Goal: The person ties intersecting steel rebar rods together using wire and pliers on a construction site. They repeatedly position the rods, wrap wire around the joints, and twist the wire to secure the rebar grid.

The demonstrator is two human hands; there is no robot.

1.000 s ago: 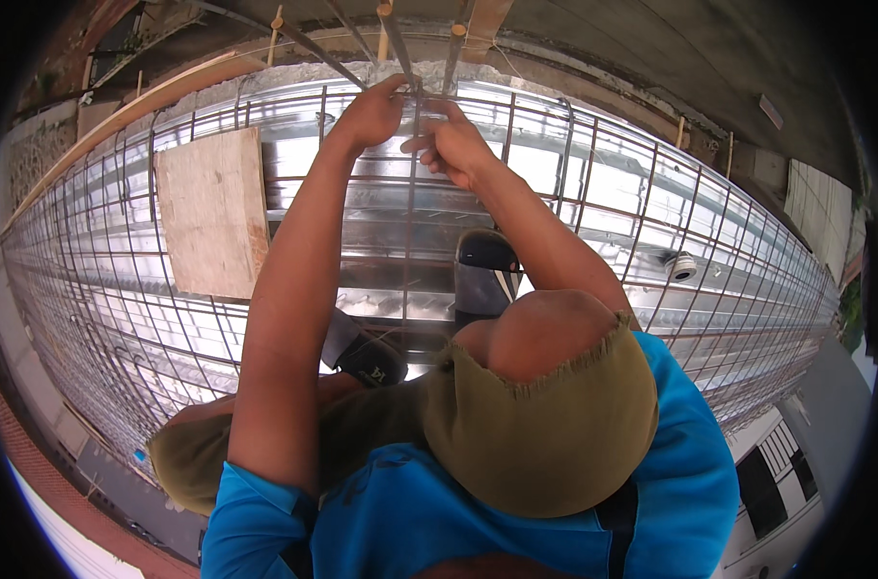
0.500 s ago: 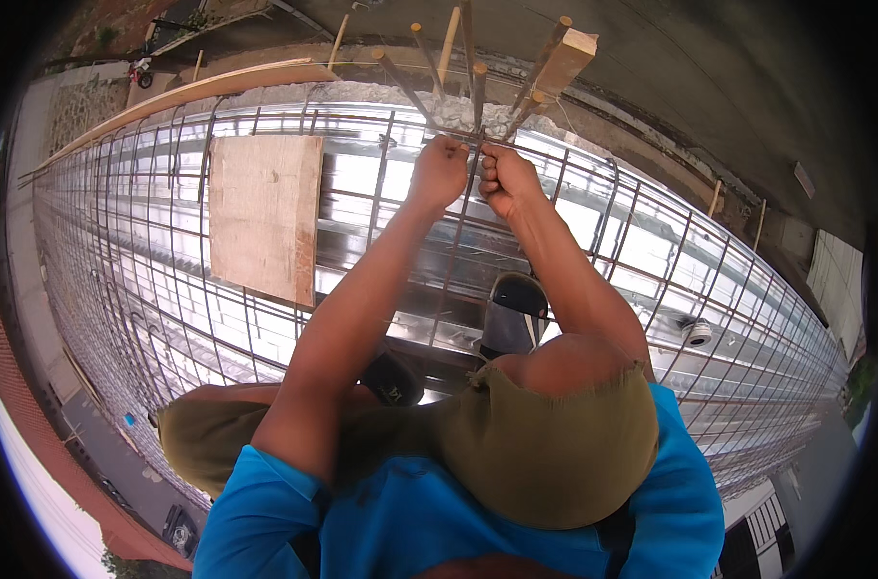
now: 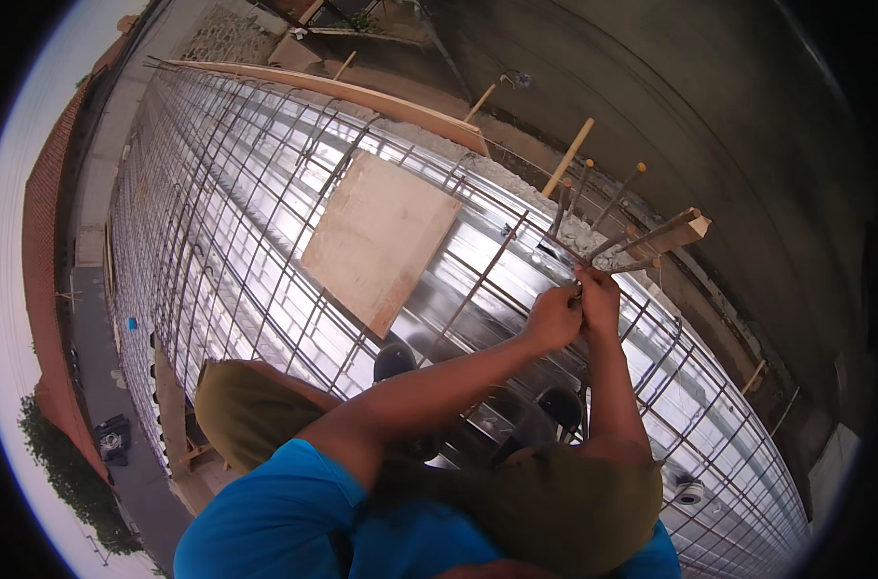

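Observation:
My left hand [image 3: 555, 318] is closed near the outer edge of a steel rebar mesh [image 3: 256, 227], right beside my right hand [image 3: 601, 297]. That right hand is closed too, its fingers up at a bar crossing just below a cluster of upright rebar stubs [image 3: 642, 232]. Whatever is pinched between the fingers is too small or hidden to make out. Under the mesh lies shiny ribbed metal decking [image 3: 439, 309]. A flat plywood board [image 3: 381, 236] rests on the bars to the left of my hands.
My shoes [image 3: 560, 410] stand among the bars. A small round white and dark object [image 3: 688, 494] lies at the lower right. Along the far edge run a long timber plank [image 3: 362, 96] and rough concrete, with a drop to the ground [image 3: 671, 106] beyond. A wooden stick [image 3: 568, 159] leans up there.
The view has turned, so the mesh and board now slant and the stubs sit farther right. My hands, apart on either side of a bar before, are now close together.

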